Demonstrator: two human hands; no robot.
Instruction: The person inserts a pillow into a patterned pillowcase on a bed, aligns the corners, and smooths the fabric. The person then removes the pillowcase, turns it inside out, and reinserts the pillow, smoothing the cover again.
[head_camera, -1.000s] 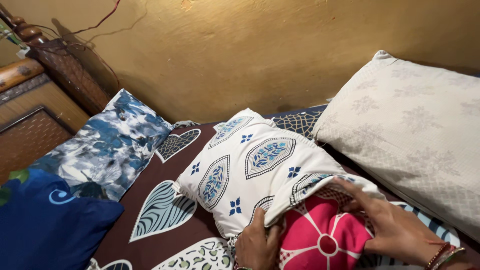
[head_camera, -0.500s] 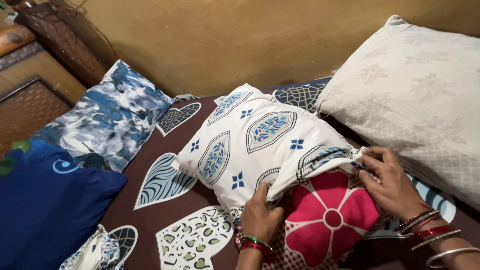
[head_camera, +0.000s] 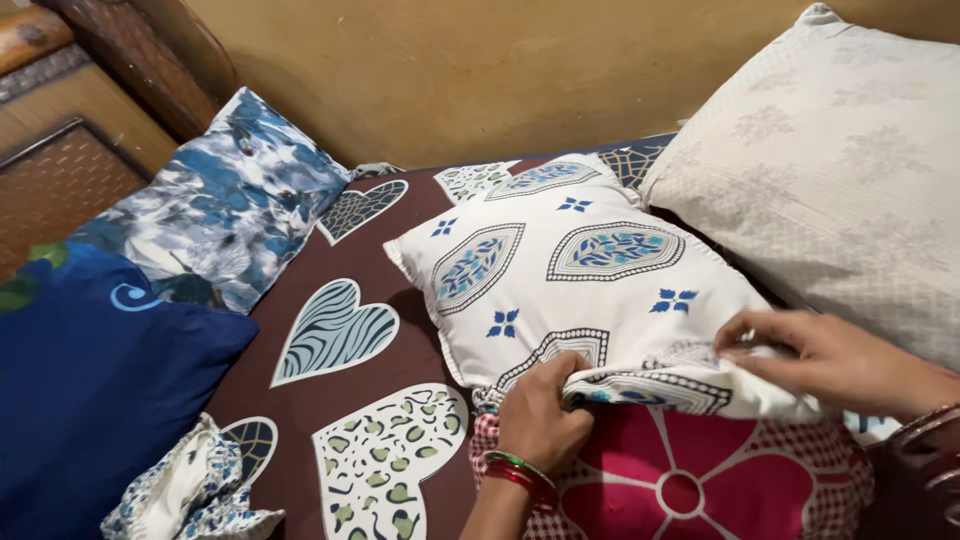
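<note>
A pillow lies on the bed, its pink and red flowered body (head_camera: 700, 480) half inside a white pillowcase (head_camera: 570, 270) printed with blue leaf shapes. My left hand (head_camera: 540, 415), with red and green bangles at the wrist, grips the open hem of the pillowcase at its near left corner. My right hand (head_camera: 830, 360) pinches the same hem farther right, over the pillow. The hem is bunched between both hands.
A large cream pillow (head_camera: 840, 170) leans at the right. A blue and white patterned pillow (head_camera: 220, 210) and a dark blue pillow (head_camera: 90, 380) lie at the left. The bedsheet (head_camera: 330, 390) is maroon with heart shapes. A wooden headboard (head_camera: 70, 130) stands at far left, a yellow wall behind.
The pillowcase hem has been drawn down toward me, covering more of the pink pillow. Both hands moved nearer with it, and the view tilted down.
</note>
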